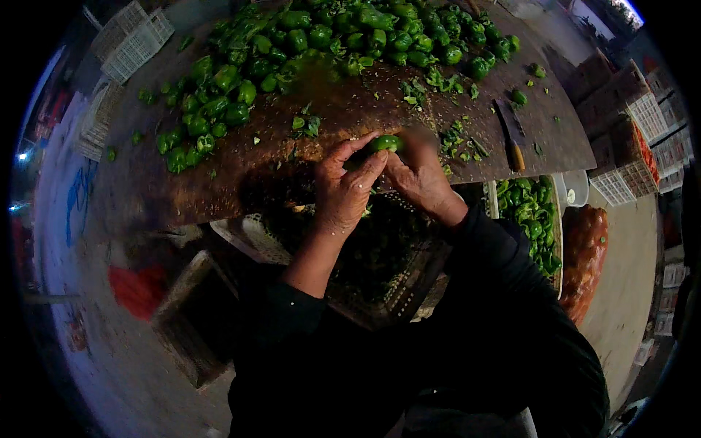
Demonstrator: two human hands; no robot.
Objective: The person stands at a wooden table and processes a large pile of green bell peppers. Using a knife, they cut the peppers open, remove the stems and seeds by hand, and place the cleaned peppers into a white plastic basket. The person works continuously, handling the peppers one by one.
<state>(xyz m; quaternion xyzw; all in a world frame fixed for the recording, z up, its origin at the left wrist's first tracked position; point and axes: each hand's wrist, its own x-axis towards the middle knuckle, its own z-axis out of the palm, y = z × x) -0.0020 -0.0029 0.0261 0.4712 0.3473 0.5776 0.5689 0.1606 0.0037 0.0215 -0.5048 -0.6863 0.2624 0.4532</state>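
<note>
Both my hands meet at a green pepper (386, 143) above the near edge of the wooden table (350, 117). My left hand (348, 183) has its thumb and forefinger around the pepper's left side. My right hand (419, 178) has its fingers against the right side; part of that hand is blurred. A large heap of green peppers (320, 37) covers the far part of the table. Pepper scraps and seeds (452, 139) lie scattered around my hands. To the right rests a cleaver (511, 131) with a wooden handle. Below my hands is a dark plastic crate (405, 306) with dim contents.
A crate of green peppers (528, 219) stands at the right below the table edge, beside a full red mesh sack (586, 263). Stacked crates (624, 178) stand farther right. White crates (137, 46) are at the upper left. An empty-looking box (191, 323) lies lower left.
</note>
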